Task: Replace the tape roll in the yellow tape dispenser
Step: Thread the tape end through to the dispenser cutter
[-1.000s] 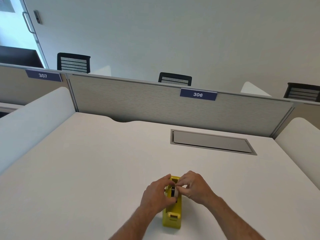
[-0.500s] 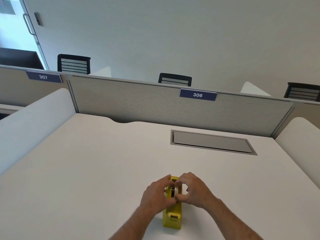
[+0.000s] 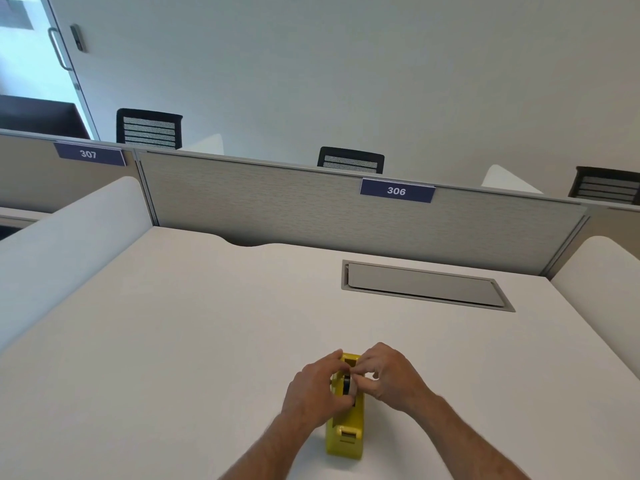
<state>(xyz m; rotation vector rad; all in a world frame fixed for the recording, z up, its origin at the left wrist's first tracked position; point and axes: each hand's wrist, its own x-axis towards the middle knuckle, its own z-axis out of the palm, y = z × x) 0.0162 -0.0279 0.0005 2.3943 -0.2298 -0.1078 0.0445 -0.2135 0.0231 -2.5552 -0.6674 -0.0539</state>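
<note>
A yellow tape dispenser (image 3: 345,434) stands on the white desk (image 3: 194,341), its cutter end toward me. A tape roll (image 3: 349,385) with a dark core sits upright in the dispenser's open top, mostly hidden by fingers. My left hand (image 3: 313,388) wraps the dispenser's left side with fingertips on the roll. My right hand (image 3: 389,374) pinches the roll from the right.
A grey cable-tray lid (image 3: 424,285) is set into the desk at the back right. A fabric partition (image 3: 277,209) with a "306" label closes the far edge. White side dividers (image 3: 62,251) flank the desk. Black chairs show beyond.
Both hands stay on the roll at the dispenser's top; the fingers have shifted slightly around it. The dispenser has not moved.
</note>
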